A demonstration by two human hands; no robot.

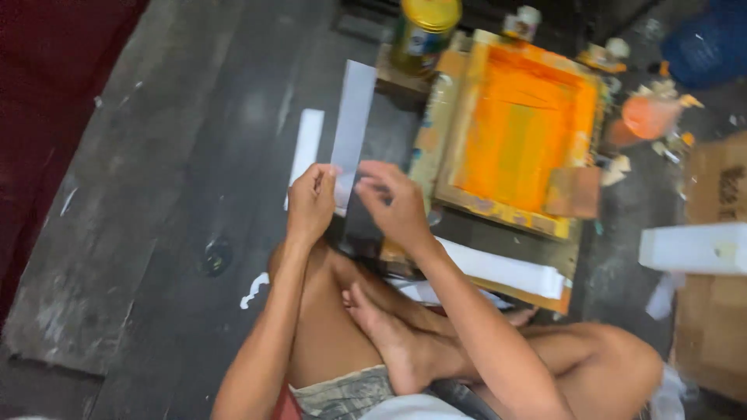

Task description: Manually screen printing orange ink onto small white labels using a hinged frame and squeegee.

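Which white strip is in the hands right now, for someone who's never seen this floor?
Start at the orange screen-printing frame on the dark floor. Just to its left, both hands, left hand and right hand, pinch the bottom of an upright white strip. The other strip lies flat, untouched.

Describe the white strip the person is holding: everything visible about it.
The white strip is long, narrow, flat and plain, paper-like, rectangular with square corners. It extends away from the person over the dark floor, tilted slightly right. The left hand and right hand pinch its near end. A second, shorter white strip lies just to its left.
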